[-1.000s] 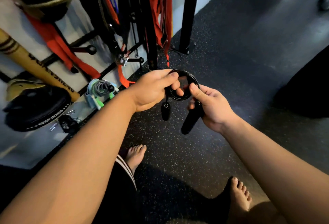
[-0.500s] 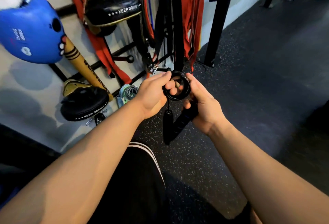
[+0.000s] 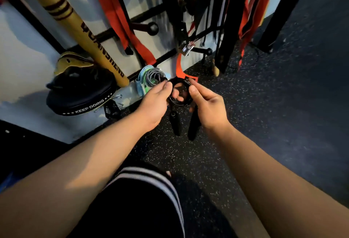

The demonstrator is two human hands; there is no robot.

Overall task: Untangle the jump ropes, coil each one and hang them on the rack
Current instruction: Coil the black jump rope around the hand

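Observation:
A black jump rope (image 3: 181, 103) is wound into a small round coil, held in front of me between both hands. My left hand (image 3: 155, 103) grips the coil's left side and my right hand (image 3: 207, 106) pinches its right side. Its two black handles (image 3: 175, 123) hang down below the coil. A second coiled rope, grey with pale blue and green handles (image 3: 149, 80), hangs low on the black wall rack (image 3: 151, 28) just left of my hands. A free rack peg with a ball end (image 3: 208, 51) sticks out above the coil.
Red and black straps (image 3: 120, 20) hang from the rack. A tan bat (image 3: 79, 35) leans on the wall, with a black focus pad (image 3: 79, 96) below it. A black post (image 3: 277, 16) stands at the right. Dark speckled floor spreads to the right.
My view has swung down and closer to the rack's lower pegs. Both hands keep hold of the black coil, now nearer the grey coiled rope.

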